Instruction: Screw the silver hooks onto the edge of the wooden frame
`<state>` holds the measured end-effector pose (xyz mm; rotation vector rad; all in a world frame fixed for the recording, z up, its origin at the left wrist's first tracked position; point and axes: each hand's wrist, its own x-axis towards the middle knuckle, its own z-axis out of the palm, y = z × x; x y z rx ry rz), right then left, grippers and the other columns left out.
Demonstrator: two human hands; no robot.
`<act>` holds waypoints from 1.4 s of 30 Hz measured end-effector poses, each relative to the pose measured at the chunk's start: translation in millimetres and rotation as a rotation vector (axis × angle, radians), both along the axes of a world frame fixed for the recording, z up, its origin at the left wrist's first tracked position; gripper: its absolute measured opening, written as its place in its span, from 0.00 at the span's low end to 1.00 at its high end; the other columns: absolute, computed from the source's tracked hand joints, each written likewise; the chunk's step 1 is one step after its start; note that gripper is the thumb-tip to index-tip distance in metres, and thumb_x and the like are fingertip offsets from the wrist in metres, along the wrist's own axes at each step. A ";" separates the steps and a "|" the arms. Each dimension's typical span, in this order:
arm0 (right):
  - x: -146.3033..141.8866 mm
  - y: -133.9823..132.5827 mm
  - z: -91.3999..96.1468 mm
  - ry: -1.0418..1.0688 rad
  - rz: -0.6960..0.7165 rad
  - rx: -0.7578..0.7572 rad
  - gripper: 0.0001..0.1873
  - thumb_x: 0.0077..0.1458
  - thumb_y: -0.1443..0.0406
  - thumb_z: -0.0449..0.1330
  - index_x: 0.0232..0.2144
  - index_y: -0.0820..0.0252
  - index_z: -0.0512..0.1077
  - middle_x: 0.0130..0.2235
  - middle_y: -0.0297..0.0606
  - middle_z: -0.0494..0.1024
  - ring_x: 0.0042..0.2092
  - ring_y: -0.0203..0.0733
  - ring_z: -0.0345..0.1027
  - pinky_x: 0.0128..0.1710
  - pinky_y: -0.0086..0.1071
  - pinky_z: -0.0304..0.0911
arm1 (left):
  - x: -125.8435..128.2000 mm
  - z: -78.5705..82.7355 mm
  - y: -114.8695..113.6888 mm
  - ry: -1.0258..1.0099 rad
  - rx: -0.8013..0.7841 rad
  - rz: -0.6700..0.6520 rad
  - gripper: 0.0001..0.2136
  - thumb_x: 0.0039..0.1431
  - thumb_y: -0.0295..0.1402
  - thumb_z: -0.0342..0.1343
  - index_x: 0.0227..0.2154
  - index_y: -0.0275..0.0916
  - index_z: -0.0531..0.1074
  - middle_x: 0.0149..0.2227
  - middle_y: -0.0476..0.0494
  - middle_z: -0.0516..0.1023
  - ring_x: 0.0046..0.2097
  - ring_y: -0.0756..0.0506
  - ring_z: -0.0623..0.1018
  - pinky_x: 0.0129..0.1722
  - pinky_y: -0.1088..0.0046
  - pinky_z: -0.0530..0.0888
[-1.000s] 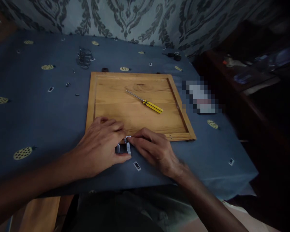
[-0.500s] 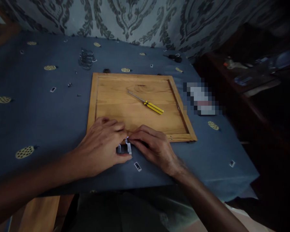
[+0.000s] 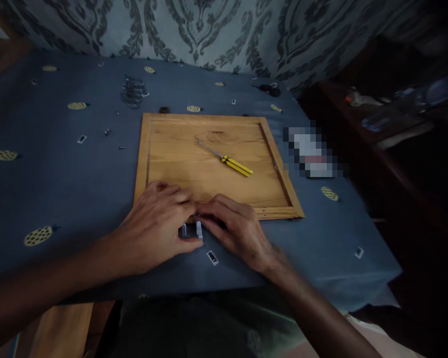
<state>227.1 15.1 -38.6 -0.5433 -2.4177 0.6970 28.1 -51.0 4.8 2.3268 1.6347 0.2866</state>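
My left hand (image 3: 157, 223) is closed around a pale U-shaped metal bracket (image 3: 199, 230) at the near edge of a framed wooden panel (image 3: 171, 164). Thumb and fingers grip it from the left, and its two arms point toward me. At the bracket's right side, my right hand (image 3: 231, 223) pinches with thumb and index finger. What sits between those fingertips is too small and hidden to tell. Beyond both hands, a screwdriver (image 3: 237, 165) with a yellow and black handle lies on the panel.
A blue patterned cloth (image 3: 78, 199) covers the table. Small screws (image 3: 122, 147) lie left of the panel, with several wire-like metal pieces (image 3: 133, 92) behind. A black-handled tool (image 3: 271, 90) lies at the back right. Right of the panel is a blurred-out object (image 3: 311, 154).
My right hand's fingertips have moved slightly left and now cover more of the bracket's upper part. My left hand has stayed nearly still.
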 end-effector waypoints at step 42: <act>56.5 23.9 2.7 -0.021 -0.517 0.146 0.07 0.67 0.65 0.60 0.40 0.57 0.79 0.38 0.40 0.82 0.34 0.42 0.78 0.34 0.35 0.75 | -0.6 -14.6 -3.7 -0.099 0.109 0.010 0.12 0.49 0.36 0.75 0.31 0.41 0.77 0.36 0.51 0.79 0.41 0.41 0.78 0.47 0.57 0.69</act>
